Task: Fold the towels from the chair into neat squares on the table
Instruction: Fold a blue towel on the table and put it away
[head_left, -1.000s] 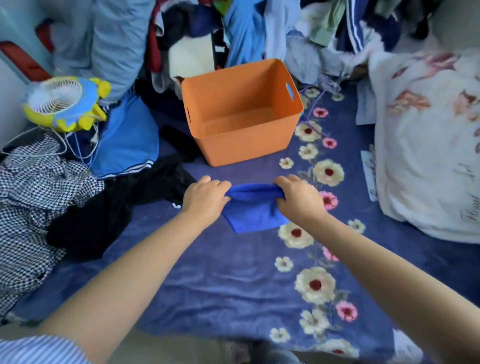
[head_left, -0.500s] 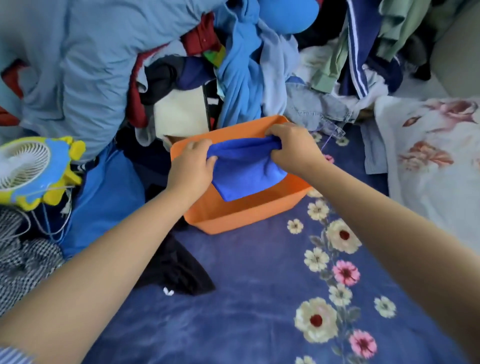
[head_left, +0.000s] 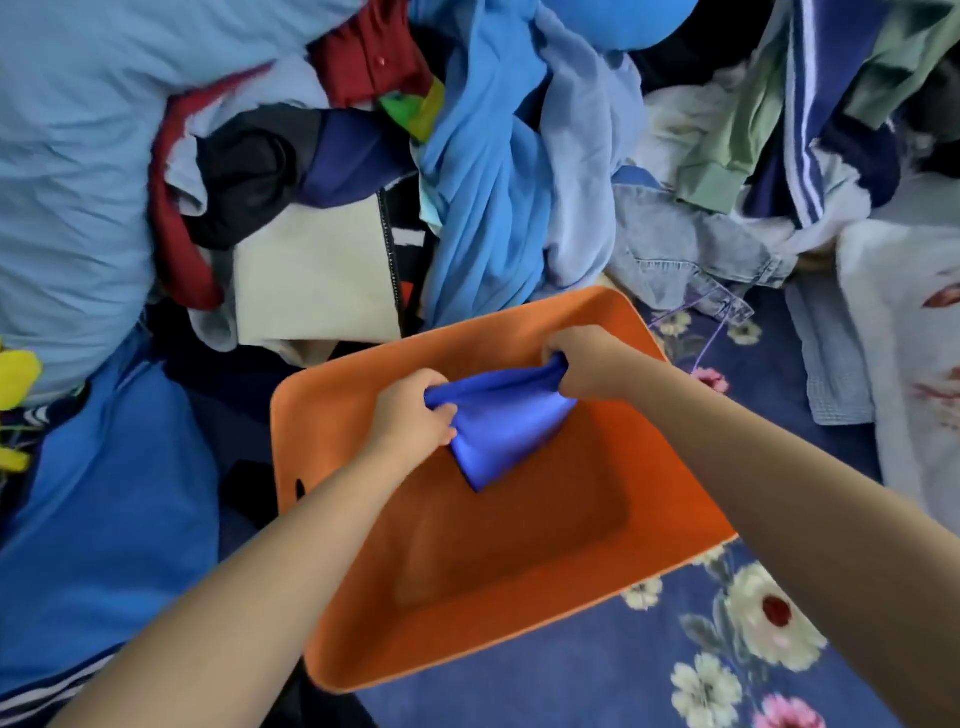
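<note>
In the head view, the left hand (head_left: 410, 415) and the right hand (head_left: 587, 361) each pinch one upper corner of the folded blue towel (head_left: 498, 426), fingers clenched on the cloth. They hold it stretched over the inside of the orange basket (head_left: 332, 654), probably so that it goes down flat and keeps its fold. The clothes pile (head_left: 493, 182) lies behind the basket. No writing or brand can be read.

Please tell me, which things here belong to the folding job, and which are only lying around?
In use: blue towel, left hand, right hand, orange bin.
Lying about: clothes pile, denim piece, floral blanket.
</note>
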